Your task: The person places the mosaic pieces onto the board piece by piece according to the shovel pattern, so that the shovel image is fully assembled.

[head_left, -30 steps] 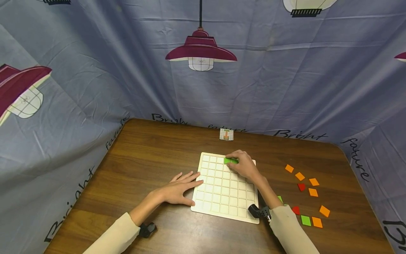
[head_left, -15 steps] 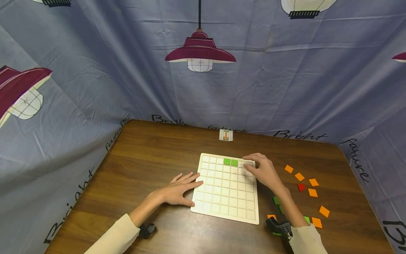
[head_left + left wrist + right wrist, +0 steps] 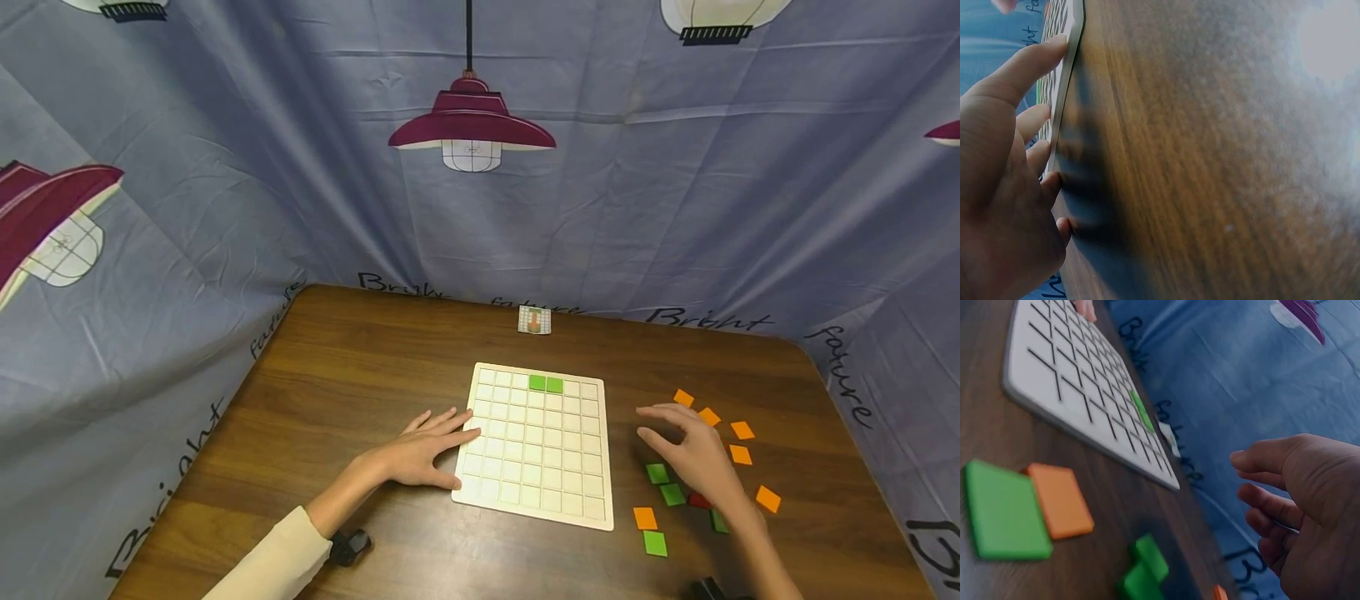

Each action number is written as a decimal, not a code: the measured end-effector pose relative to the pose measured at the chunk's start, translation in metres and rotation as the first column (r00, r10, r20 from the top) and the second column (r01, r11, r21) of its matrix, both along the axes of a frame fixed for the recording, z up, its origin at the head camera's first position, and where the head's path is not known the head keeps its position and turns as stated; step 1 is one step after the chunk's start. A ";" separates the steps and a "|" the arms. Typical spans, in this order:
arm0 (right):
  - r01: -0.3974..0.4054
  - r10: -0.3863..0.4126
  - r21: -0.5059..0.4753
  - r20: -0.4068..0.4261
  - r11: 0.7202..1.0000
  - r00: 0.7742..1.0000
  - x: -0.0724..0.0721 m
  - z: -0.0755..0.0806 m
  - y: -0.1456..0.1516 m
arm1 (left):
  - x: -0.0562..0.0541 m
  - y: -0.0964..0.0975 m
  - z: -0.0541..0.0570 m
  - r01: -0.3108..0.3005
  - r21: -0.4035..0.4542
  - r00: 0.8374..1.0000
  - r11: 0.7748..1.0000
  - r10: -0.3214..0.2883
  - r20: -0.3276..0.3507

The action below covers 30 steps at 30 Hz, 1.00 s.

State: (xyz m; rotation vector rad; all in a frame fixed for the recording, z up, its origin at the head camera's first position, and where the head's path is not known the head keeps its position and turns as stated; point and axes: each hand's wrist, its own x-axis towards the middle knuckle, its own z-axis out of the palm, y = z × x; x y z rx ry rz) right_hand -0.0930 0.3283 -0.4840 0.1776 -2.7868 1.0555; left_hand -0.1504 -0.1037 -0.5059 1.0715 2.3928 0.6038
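A white gridded board (image 3: 534,454) lies on the table, with two green square tiles (image 3: 546,384) side by side in its far row. My left hand (image 3: 422,450) spreads its fingers over the board's left edge; the thumb and fingertips touch it in the left wrist view. Off to the right of the board, my right hand (image 3: 693,454) hovers over loose tiles, thumb and fingers apart, holding nothing in the right wrist view (image 3: 1310,506). Below it lie green tiles (image 3: 672,494) and an orange tile (image 3: 645,518). The hand and forearm partly cover red tiles (image 3: 699,500).
Several orange tiles (image 3: 741,431) are scattered farther right on the brown table (image 3: 360,358). A small pattern card (image 3: 535,320) rests near the table's back edge. A printed blue curtain (image 3: 480,225) closes off the back and sides.
My right hand has let go of the green tile in the board's far row and moved right, towards me, over the loose tiles. The left hand has stayed in place.
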 end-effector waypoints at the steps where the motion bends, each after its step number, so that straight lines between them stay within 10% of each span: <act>1: 0.010 -0.010 0.004 -0.003 1.000 1.000 0.005 0.000 0.003 | 0.000 0.000 0.000 -0.002 0.001 1.000 1.000 0.002 0.001; 15: 0.135 -0.135 0.006 0.060 0.991 0.989 0.062 -0.018 0.020 | 0.003 -0.001 0.000 -0.013 0.003 1.000 1.000 0.013 0.010; 30: 0.205 -0.213 0.097 0.077 0.974 0.974 0.082 -0.043 0.016 | 0.001 0.000 -0.001 0.000 -0.003 1.000 1.000 0.000 -0.012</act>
